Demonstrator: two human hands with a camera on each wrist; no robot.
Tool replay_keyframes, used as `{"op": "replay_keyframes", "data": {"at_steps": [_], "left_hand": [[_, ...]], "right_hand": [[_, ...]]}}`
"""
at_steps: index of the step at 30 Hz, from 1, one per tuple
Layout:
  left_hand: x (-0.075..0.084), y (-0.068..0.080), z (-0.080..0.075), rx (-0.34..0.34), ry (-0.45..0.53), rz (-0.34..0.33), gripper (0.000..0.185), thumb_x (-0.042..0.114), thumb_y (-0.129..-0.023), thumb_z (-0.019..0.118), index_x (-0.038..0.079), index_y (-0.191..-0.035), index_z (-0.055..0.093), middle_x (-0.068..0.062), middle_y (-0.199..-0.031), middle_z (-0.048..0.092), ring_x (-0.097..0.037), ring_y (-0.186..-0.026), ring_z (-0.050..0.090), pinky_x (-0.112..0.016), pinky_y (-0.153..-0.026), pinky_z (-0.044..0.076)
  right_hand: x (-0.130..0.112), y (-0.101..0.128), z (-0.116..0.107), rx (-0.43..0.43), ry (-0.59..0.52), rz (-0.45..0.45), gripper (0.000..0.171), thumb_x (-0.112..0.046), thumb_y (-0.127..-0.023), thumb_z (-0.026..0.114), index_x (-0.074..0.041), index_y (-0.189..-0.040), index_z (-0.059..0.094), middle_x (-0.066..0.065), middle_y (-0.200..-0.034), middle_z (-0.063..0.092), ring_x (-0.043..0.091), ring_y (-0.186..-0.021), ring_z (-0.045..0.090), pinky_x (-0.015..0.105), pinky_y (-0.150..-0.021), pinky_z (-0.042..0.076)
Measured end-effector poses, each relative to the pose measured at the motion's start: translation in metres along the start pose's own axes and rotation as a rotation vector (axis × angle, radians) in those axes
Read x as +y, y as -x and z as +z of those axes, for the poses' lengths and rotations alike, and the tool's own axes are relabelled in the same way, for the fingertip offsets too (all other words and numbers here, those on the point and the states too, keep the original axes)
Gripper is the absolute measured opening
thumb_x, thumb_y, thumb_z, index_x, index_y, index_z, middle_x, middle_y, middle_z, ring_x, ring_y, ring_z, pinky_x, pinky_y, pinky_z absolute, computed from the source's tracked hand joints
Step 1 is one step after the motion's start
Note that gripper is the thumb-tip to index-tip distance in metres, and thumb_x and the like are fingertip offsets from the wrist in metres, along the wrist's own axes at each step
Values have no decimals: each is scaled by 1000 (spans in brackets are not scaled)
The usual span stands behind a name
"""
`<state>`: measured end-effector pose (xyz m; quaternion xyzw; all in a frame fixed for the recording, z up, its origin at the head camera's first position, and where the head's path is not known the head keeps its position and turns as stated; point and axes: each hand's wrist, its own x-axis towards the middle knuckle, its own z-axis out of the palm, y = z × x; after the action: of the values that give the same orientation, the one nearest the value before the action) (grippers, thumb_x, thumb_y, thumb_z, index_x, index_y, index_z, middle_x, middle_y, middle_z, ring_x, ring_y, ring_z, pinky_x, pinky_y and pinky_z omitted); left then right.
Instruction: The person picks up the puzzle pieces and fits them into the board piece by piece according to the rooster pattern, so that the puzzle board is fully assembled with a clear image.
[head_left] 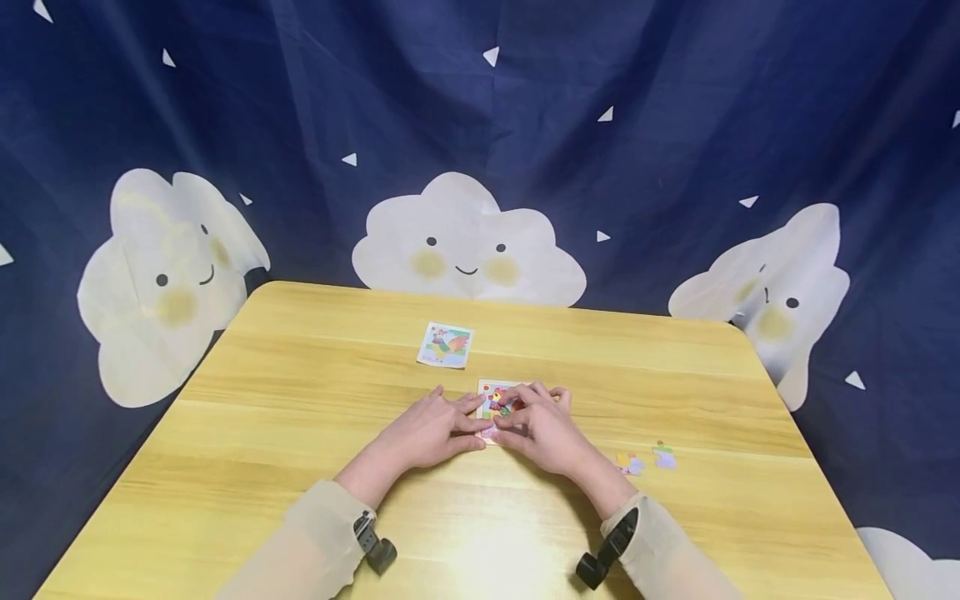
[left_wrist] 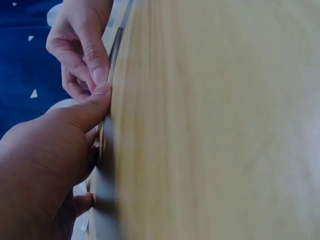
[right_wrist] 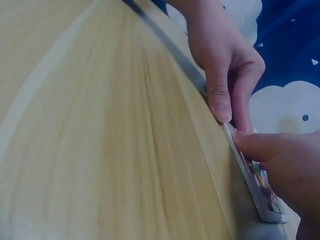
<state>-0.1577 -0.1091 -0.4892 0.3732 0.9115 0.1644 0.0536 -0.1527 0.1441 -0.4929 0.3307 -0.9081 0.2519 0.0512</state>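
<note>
Wooden worktop [head_left: 300,433] under a small puzzle board [head_left: 495,398], mid-fill. Left hand [head_left: 427,433] and right hand [head_left: 543,429] both pressing flat fingers on it. Next: probably grab loose puzzle pieces [head_left: 645,460] lying near the right.

Colours on a pale wood table

Under the fingers of the left hand [head_left: 427,433] and right hand [head_left: 543,429], the white-framed puzzle board [head_left: 497,402] shows red, yellow and green, perhaps a rooster. Beyond the fingertips lies a picture card [head_left: 446,344], white-edged, with orange, blue and green. Right of the right hand's fingers, loose pieces [head_left: 645,460] look lilac and yellow. The table [head_left: 262,433] is honey-yellow woodgrain; the backdrop [head_left: 675,125] navy with white blushing clouds and triangles. Sleeves are beige.
</note>
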Motion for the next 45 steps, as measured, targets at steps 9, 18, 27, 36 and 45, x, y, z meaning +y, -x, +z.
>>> {"op": "replay_keyframes", "data": {"at_steps": [9,18,27,36,45], "left_hand": [[-3,0,5,19,19,20,44,53,-104,61,33,-143,68,-2,-161,45,-22,-149,43,-66,-123,20],[-5,0,5,12,28,11,44,54,-104,62,32,-142,68,-3,-161,44,-21,-149,42,-65,-123,19],[-2,0,2,8,18,21,42,50,-104,64,29,-140,70,-5,-160,46,-23,-148,45,-66,-122,21],[-1,2,2,18,12,36,42,49,-105,62,30,-142,68,-5,-163,43,-24,-149,43,-67,-123,21],[-3,2,3,26,2,35,47,51,-105,61,28,-146,66,-3,-161,46,-25,-147,46,-67,-122,23]], "right_hand": [[-6,2,6,62,45,6,24,-37,-93,84,-17,-107,87,-2,-122,70,20,-114,56,61,-99,24],[-5,3,11,104,56,38,20,-41,-93,83,-23,-101,87,-5,-118,70,17,-112,54,59,-98,25],[-2,2,12,152,46,39,11,-29,-93,85,-22,-101,87,-2,-117,72,20,-110,56,63,-96,25],[-4,5,9,78,75,12,23,-34,-99,78,-20,-116,85,-1,-126,68,21,-117,54,62,-96,25],[-6,3,9,82,59,6,21,-33,-97,80,-18,-111,86,-1,-124,67,21,-111,54,62,-93,25]]}}
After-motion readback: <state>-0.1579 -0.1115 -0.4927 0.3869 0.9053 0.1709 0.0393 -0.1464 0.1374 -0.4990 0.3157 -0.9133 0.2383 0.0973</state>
